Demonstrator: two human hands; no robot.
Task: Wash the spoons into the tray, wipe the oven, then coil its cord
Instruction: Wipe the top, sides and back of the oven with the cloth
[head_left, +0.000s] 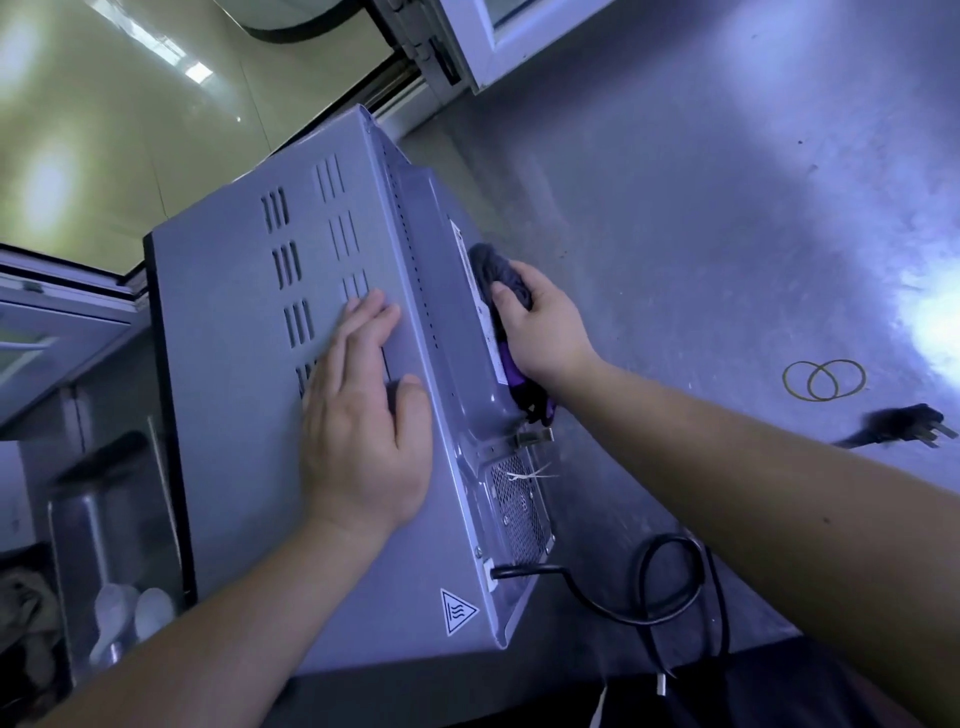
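Oven (249, 415), box-shaped and of grey sheet metal, standing on brushed steel counter (701, 208), with slotted vent panel turned up toward the camera and back panel facing right. Triangular black-and-white warning sticker (458, 611) on the near corner of the vent panel; fine mesh grille (519, 509) low on the back panel.

Left hand (363, 431) laid flat on the vent panel, fingers straight and close together, thumb along the panel edge. Presses on the metal only and holds nothing.

Right hand (540, 322) at the back panel, fingers curled around bunched dark grey and purple cloth (491, 265). Keeps the cloth touching the back of the oven, about halfway along it.

Black rubber cord (660, 587) coming out of the near lower corner of the back panel, lying uncoiled in one loose loop on the counter, then dropping over the near edge. Black three-pin plug (909, 423) flat on the counter, well apart from the oven, beyond the right forearm. Two thin yellow rubber bands (823, 379) overlapping just beside the plug.

Two pale spoons (130, 618), blurred, inside deep steel tray (83, 519) at lower left, beside the oven.
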